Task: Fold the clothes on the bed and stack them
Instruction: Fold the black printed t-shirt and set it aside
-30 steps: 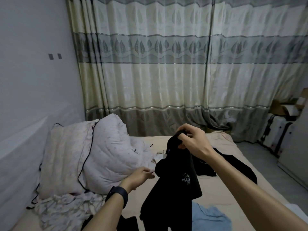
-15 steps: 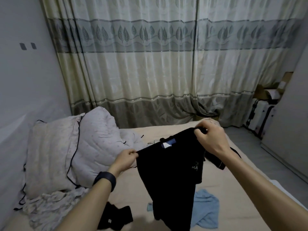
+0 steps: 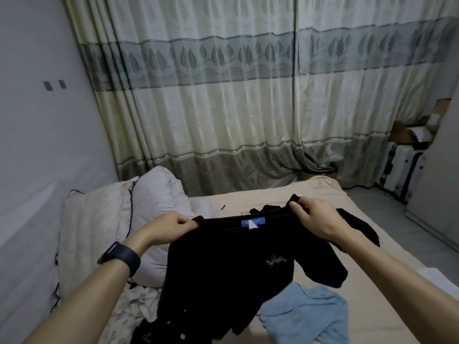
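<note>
We're holding the black shirt [image 3: 223, 264] up over the bed [image 3: 250, 199]: left hand [image 3: 171, 225] and right hand [image 3: 316, 218] each pinching a shoulder; blue garment [image 3: 308, 316] lying below it.

Drawn leaf-patterned curtains [image 3: 248, 108] behind, pale grey wall [image 3: 37, 145] left, grey floor [image 3: 387, 212] right, dim light.

Matt black cloth shirt [image 3: 223, 264], soft blue cloth garment [image 3: 308, 316], sheeny patterned fabric curtain [image 3: 223, 108].
</note>
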Motion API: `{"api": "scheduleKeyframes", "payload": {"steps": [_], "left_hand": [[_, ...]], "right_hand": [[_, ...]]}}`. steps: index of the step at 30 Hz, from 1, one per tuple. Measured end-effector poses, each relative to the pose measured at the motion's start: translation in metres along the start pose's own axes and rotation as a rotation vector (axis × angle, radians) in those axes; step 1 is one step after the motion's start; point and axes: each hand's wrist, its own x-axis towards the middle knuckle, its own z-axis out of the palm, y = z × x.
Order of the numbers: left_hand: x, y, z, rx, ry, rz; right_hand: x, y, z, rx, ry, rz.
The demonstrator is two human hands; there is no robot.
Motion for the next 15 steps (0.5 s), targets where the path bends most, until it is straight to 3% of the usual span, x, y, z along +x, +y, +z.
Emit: {"api": "scheduleKeyframes", "payload": {"steps": [5, 7, 9, 12, 13, 15], "left_hand": [[-0.03, -0.029, -0.017, -0.357, -0.183, -0.01], [-0.038, -0.042, -0.03, -0.278, -0.225, 0.004], [-0.042, -0.056, -0.04, -0.148, -0.249, 0.031], [-0.045, -0.081, -0.041, 0.053, -0.021, 0.02], [-0.046, -0.088, -0.036, 0.138, 0.11, -0.004], [-0.047, -0.099, -0.017, 0.214, 0.249, -0.026]], "right_hand": [[-0.003, -0.02, 0.001, 0.145, -0.097, 0.035], [-0.006, -0.026, -0.002, 0.199, -0.194, 0.047], [-0.012, -0.03, 0.002, 0.145, -0.138, -0.003], [-0.023, -0.033, 0.021, 0.086, 0.048, -0.071], [-0.027, -0.033, 0.026, 0.083, 0.025, -0.025], [-0.037, -0.031, 0.04, 0.122, -0.185, 0.167]]}}
